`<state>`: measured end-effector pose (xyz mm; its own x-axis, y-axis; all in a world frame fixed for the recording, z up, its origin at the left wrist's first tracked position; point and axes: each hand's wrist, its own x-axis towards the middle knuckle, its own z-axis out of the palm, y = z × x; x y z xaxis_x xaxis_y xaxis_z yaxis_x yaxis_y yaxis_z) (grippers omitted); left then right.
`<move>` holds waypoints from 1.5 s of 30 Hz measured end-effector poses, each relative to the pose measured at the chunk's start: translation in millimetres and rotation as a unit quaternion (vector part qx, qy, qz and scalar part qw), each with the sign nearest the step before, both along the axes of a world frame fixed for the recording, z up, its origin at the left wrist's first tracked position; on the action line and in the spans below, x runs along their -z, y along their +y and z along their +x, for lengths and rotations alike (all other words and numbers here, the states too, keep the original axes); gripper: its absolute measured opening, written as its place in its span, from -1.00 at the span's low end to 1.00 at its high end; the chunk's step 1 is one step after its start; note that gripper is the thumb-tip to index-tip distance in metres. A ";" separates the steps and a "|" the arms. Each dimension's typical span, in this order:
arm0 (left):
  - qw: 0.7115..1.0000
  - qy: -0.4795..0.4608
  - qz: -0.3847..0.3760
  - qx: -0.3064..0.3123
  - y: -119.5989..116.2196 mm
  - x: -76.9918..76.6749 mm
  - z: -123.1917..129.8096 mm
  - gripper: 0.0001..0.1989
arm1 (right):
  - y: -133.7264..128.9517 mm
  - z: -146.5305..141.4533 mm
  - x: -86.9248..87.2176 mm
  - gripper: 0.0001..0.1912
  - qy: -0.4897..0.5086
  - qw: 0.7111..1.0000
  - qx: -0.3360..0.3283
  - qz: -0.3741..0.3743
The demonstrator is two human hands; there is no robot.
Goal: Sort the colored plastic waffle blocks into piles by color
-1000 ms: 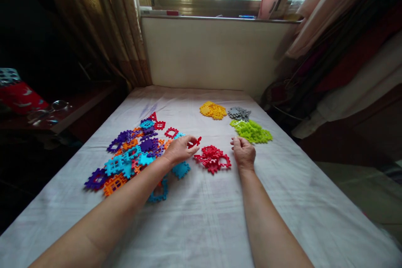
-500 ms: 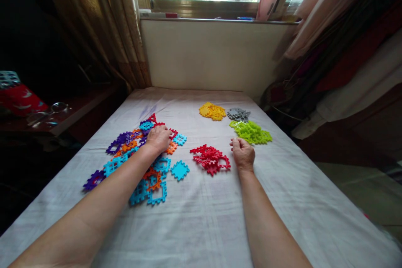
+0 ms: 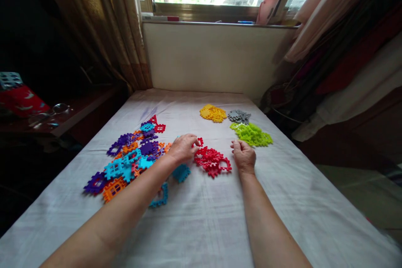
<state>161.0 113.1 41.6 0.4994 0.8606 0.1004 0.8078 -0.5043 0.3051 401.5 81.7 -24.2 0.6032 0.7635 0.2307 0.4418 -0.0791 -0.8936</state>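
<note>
red toothed piece (image 3: 200,141) is pinched in the fingertips of your left hand (image 3: 184,148), just at the far left edge of the red pile (image 3: 212,161) and right of the mixed-colour pile (image 3: 127,163), while your right hand (image 3: 245,157) rests on the pale cloth (image 3: 201,222), fingers curled inward, near the lime-green pile (image 3: 253,135).

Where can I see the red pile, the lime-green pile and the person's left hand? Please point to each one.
Red pile (image 3: 212,161): head view, middle of the heaped pieces.
Lime-green pile (image 3: 252,135): head view, middle of the heap.
Left hand (image 3: 184,149): head view, back of the hand.
</note>
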 end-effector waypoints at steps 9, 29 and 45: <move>0.999 0.045 0.019 -0.010 14.0 -1.3 -7.8 -0.70 | -0.2 1.3 3.2 -0.42 -0.005 1.000 0.000 -0.001; 0.986 0.124 0.074 -0.088 49.4 -12.2 -48.1 -0.72 | -0.3 2.3 5.4 -0.43 -0.007 1.000 -0.003 -0.012; 0.992 0.018 0.082 0.091 6.6 -13.7 2.6 -0.67 | -2.8 -0.3 1.4 -0.39 -0.015 1.000 0.003 -0.014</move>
